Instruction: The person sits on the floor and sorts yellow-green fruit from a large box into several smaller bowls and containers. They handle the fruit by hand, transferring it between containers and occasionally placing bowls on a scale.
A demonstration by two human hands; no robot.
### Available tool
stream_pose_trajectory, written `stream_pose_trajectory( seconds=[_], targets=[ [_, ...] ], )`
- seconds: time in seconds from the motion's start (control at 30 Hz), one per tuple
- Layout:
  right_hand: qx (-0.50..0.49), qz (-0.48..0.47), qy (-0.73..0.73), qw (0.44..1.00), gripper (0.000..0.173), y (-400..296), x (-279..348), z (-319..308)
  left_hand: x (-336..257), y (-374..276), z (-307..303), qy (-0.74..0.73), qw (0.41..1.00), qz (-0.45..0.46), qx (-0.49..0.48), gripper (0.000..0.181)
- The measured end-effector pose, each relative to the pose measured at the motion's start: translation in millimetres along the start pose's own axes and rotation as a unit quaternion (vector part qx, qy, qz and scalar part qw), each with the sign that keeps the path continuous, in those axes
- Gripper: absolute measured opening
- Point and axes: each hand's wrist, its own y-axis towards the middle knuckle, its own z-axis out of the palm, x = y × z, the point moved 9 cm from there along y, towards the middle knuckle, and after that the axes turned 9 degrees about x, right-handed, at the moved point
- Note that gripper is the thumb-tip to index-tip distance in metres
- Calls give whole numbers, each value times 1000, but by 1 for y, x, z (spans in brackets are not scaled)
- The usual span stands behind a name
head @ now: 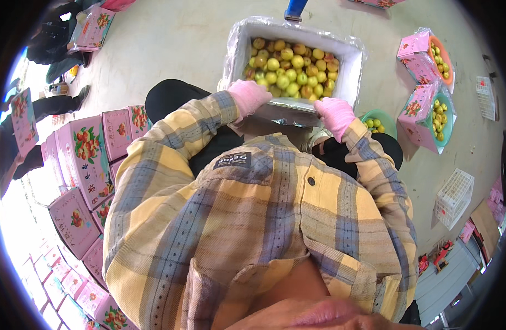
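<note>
A white-walled box (347, 68) with clear plastic film over its rim stands on the floor before me. Many green-yellow and red-brown jujubes (292, 72) cover its bottom. My left hand (249, 97), in a pink glove, has its fingers curled at the near left of the rim. At the near right corner, my right hand (334, 115), also gloved in pink, grips the film-covered edge. The fingertips of both hands are partly hidden. Beside my right knee, partly behind it, is a green bowl (391, 120) of jujubes.
Pink printed cartons (85, 159) are stacked at my left, near a person (50, 45) with a carton. To the right, an orange basin (444, 53) and a teal basin (447, 123) hold jujubes beside pink cartons. A white plastic crate (455, 198) lies nearer. A blue post (295, 9) rises beyond the box.
</note>
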Motion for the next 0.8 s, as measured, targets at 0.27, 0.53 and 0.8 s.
stream_pose_trajectory(
  seconds=[0.27,0.53,0.8],
  targets=[
    [-196,296,137,925,38,-32,-94,-62,69,-47,-50,-151,930,-117,-313,39],
    [107,353,230,901,44,-5,-174,29,165,21,8,-465,872,-152,-39,42],
    [-17,345,548,762,36,26,-128,32,255,26,-21,-327,912,-238,-70,48]
  ],
)
